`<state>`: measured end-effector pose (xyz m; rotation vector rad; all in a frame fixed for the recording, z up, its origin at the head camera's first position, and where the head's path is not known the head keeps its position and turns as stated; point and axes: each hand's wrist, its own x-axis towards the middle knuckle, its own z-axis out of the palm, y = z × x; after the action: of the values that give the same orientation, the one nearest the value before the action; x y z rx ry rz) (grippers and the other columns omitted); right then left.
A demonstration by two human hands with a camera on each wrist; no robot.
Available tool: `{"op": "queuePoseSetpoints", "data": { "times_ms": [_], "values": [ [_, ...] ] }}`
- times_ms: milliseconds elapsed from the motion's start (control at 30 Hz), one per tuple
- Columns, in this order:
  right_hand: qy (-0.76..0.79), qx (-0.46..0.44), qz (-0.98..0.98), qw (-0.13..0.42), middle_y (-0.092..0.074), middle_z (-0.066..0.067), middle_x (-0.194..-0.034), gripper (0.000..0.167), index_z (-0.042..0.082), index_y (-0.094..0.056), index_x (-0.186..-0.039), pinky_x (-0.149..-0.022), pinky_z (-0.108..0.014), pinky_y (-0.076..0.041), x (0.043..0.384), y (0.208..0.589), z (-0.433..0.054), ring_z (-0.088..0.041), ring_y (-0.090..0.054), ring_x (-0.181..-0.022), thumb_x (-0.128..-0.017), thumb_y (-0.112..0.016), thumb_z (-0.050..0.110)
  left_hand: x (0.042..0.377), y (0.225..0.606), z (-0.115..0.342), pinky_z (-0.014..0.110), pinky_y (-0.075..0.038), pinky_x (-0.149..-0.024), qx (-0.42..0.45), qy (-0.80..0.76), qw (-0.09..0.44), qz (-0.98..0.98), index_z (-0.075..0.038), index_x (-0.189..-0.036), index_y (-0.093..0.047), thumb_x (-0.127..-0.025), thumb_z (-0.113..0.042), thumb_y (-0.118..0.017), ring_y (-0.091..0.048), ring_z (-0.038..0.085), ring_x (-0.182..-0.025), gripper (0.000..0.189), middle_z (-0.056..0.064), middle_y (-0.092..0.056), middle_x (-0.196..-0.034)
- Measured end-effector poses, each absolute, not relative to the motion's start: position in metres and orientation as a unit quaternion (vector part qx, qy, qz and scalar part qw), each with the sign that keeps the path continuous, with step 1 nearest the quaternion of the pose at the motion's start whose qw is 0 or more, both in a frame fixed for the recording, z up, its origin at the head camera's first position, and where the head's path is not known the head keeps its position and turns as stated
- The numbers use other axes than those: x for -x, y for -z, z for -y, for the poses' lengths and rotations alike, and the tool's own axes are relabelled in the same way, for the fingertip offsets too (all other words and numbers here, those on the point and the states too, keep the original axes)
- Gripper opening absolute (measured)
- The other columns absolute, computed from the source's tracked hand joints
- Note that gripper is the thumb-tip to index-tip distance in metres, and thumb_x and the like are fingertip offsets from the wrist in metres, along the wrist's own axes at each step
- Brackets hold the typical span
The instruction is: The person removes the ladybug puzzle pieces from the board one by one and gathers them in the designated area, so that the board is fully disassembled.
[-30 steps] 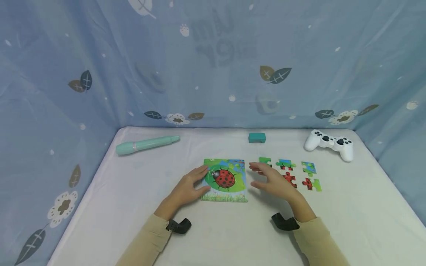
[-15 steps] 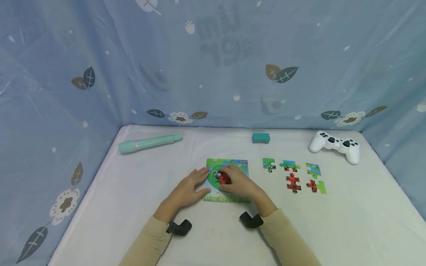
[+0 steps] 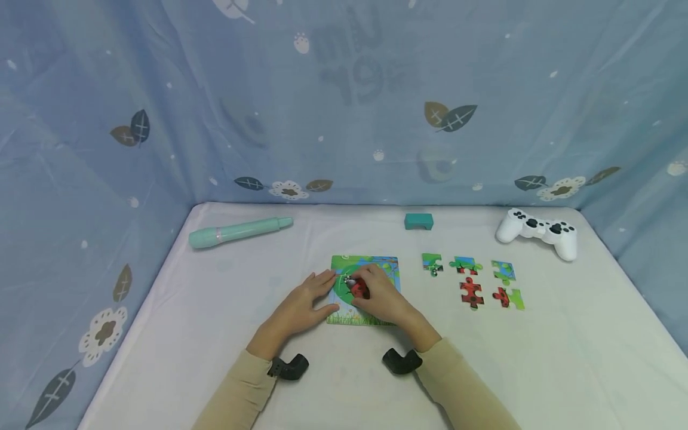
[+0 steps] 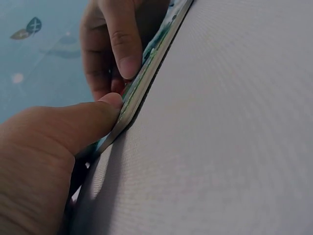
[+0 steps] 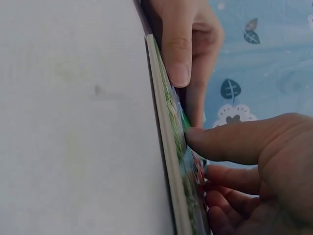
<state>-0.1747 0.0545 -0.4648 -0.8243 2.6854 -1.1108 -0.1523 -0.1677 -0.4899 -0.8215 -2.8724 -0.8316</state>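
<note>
A square ladybug picture puzzle in a thin board lies flat on the white table. My left hand rests at its left side, fingers nearly straight and thumb touching near the lower left corner; in the left wrist view that thumb lies along the board's edge. Over the puzzle's right half reaches my right hand, its bent fingertips and thumb set apart on the ladybug picture. The right wrist view shows its thumb touching the surface, fingers just beyond. Part of the picture is hidden under this hand.
Several loose jigsaw pieces lie right of the board. Behind them stand a small teal block and a white game controller. A mint-green flashlight-like stick lies at back left. A blue printed cloth hangs behind the table.
My right hand has moved left from beside the board onto the ladybug picture, uncovering the loose pieces. The left hand has stayed at the board's left side.
</note>
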Motion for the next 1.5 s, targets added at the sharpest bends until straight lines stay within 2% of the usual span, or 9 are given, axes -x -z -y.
{"op": "queuePoseSetpoints", "data": {
  "times_ms": [200, 433, 767, 1033, 1300, 1500],
  "values": [
    [0.382, 0.257, -0.885, 0.064, -0.055, -0.013, -0.116, 0.043, 0.001, -0.055, -0.119, -0.084, -0.037, -0.05, 0.175, 0.467, -0.052, -0.022, -0.052, -0.101, -0.082, -0.074, 0.01, 0.151, 0.491, 0.167, 0.041, -0.024, -0.117, 0.265, 0.272, 0.018, 0.925, -0.001, -0.14, -0.045, -0.089, -0.04, -0.064, -0.034, 0.025, -0.139, 0.066, 0.009, -0.04, -0.149],
    [0.42, 0.243, -0.871, 0.078, -0.056, -0.008, -0.104, 0.038, 0.0, -0.054, -0.118, -0.075, -0.03, -0.053, 0.174, 0.467, -0.05, -0.015, -0.056, -0.088, -0.083, -0.071, 0.003, 0.151, 0.49, 0.168, 0.04, -0.021, -0.118, 0.25, 0.276, 0.001, 0.928, -0.003, -0.142, -0.041, -0.09, -0.044, -0.061, -0.027, 0.021, -0.143, 0.069, 0.005, -0.034, -0.151],
    [0.378, 0.245, -0.891, 0.056, -0.058, -0.007, -0.103, 0.039, 0.001, -0.06, -0.12, -0.075, -0.029, -0.053, 0.174, 0.47, -0.051, -0.015, -0.056, -0.088, -0.084, -0.072, 0.009, 0.151, 0.494, 0.168, 0.04, -0.022, -0.118, 0.252, 0.268, -0.001, 0.93, -0.004, -0.142, -0.042, -0.09, -0.044, -0.061, -0.029, 0.021, -0.142, 0.069, 0.004, -0.035, -0.151],
    [0.378, 0.256, -0.888, 0.058, -0.057, -0.007, -0.103, 0.039, 0.001, -0.059, -0.121, -0.077, -0.03, -0.053, 0.176, 0.467, -0.053, -0.014, -0.056, -0.089, -0.085, -0.07, 0.009, 0.152, 0.492, 0.168, 0.04, -0.023, -0.118, 0.25, 0.268, 0.009, 0.93, -0.004, -0.141, -0.043, -0.09, -0.045, -0.061, -0.03, 0.021, -0.141, 0.068, 0.004, -0.036, -0.15],
    [0.4, 0.271, -0.873, 0.073, -0.057, -0.007, -0.105, 0.039, 0.002, -0.058, -0.123, -0.077, -0.026, -0.054, 0.18, 0.462, -0.062, -0.014, -0.058, -0.091, -0.086, -0.069, 0.009, 0.151, 0.491, 0.17, 0.04, -0.022, -0.118, 0.25, 0.272, 0.01, 0.929, -0.004, -0.141, -0.043, -0.09, -0.044, -0.062, -0.03, 0.022, -0.141, 0.068, 0.005, -0.036, -0.151],
    [0.404, 0.264, -0.872, 0.082, -0.06, -0.007, -0.111, 0.043, 0.003, -0.056, -0.128, -0.08, -0.031, -0.054, 0.183, 0.452, -0.076, -0.018, -0.059, -0.097, -0.087, -0.068, 0.011, 0.151, 0.492, 0.169, 0.04, -0.021, -0.118, 0.25, 0.267, 0.004, 0.931, -0.006, -0.143, -0.042, -0.09, -0.045, -0.061, -0.03, 0.021, -0.142, 0.068, 0.003, -0.035, -0.151]
  ]
}}
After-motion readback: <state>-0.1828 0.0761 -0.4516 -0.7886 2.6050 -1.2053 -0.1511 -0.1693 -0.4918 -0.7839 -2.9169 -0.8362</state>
